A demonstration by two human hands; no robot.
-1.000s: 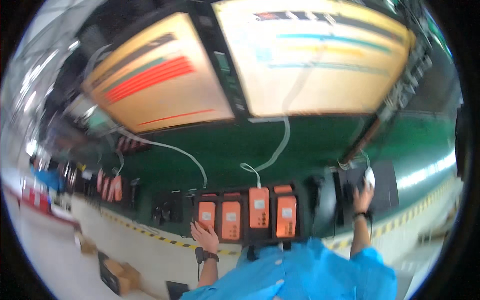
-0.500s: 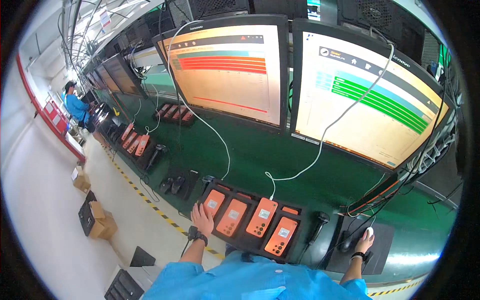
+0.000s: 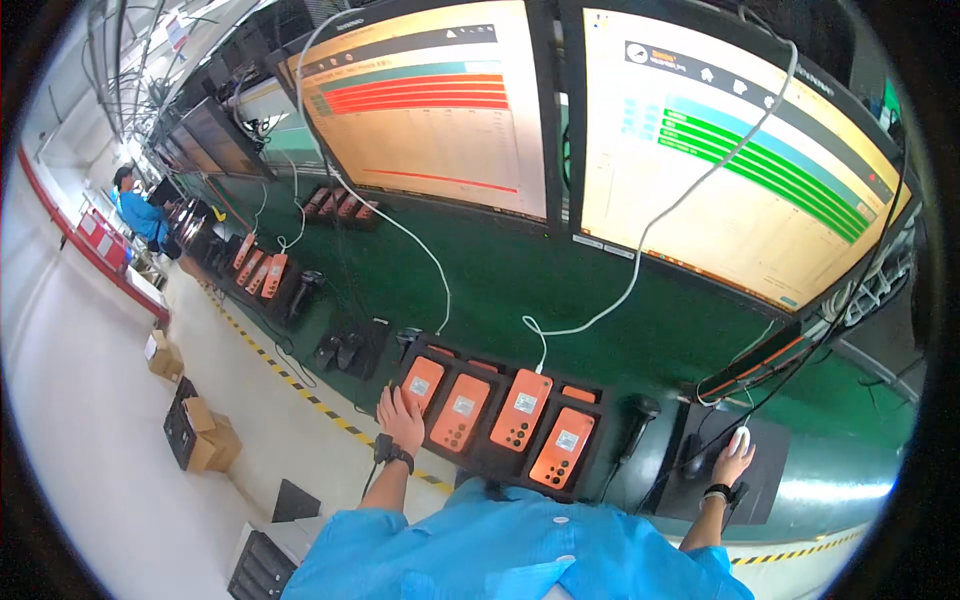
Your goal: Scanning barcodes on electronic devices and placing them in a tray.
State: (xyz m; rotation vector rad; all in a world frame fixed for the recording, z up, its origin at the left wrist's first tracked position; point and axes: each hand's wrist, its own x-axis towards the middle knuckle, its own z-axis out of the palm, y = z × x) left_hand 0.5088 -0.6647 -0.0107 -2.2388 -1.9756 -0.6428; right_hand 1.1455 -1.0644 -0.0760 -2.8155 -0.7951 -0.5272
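In front of me a black foam tray (image 3: pixel 497 462) holds several orange phones, backs up, with white labels and camera rings. My left hand (image 3: pixel 401 424) lies with fingers stretched out along the tray's left end, touching or just beside the leftmost phone (image 3: pixel 420 384). A white cable (image 3: pixel 590 331) runs into the top end of the third phone (image 3: pixel 522 408). The phone on the right (image 3: pixel 563 446) has no cable in it. Off to the right, my right hand (image 3: pixel 733 463) rests closed over a white computer mouse (image 3: pixel 740 438) on a black mat (image 3: pixel 765 478).
Two large monitors (image 3: pixel 430 120) stand behind the tray, one with red rows, the other with green. A handheld scanner (image 3: pixel 636 430) lies right of the tray, beside a dark mouse (image 3: pixel 692 455). Another phone tray (image 3: pixel 262 275) sits far left. A person (image 3: pixel 140 212) stands beyond; cartons (image 3: pixel 212 440) are on the floor.
My view has shifted slightly, so the monitors sit higher in the picture. Both hands keep nearly the same places, the left by the leftmost phone, the right on the white mouse.
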